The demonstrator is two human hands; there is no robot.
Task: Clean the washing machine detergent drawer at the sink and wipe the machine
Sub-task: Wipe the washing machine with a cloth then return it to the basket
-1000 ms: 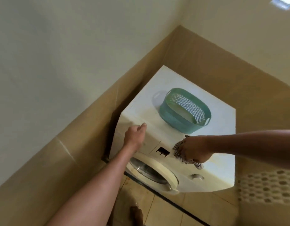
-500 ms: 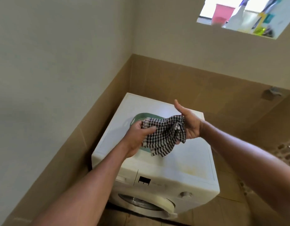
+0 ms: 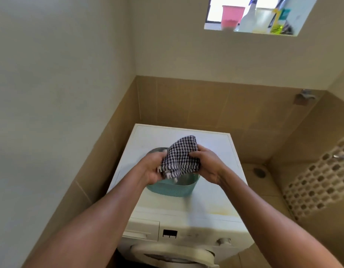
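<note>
Above the teal basket (image 3: 173, 189) on the washing machine (image 3: 215, 190), left hand (image 3: 153, 167) and right hand (image 3: 208, 165) clench their fingers on the checked cloth (image 3: 181, 157), just lifted off the front panel (image 3: 196, 235), probably to refold for more wiping; detergent drawer (image 3: 142, 229) closed, near left.

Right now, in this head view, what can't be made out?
All in the head view:
Inside of the teal basket: covered by the checked cloth, which the left hand and right hand grip.
Washing machine door: cut off by the bottom edge.
Bottles on the window ledge: blurred, labels unreadable.
</note>
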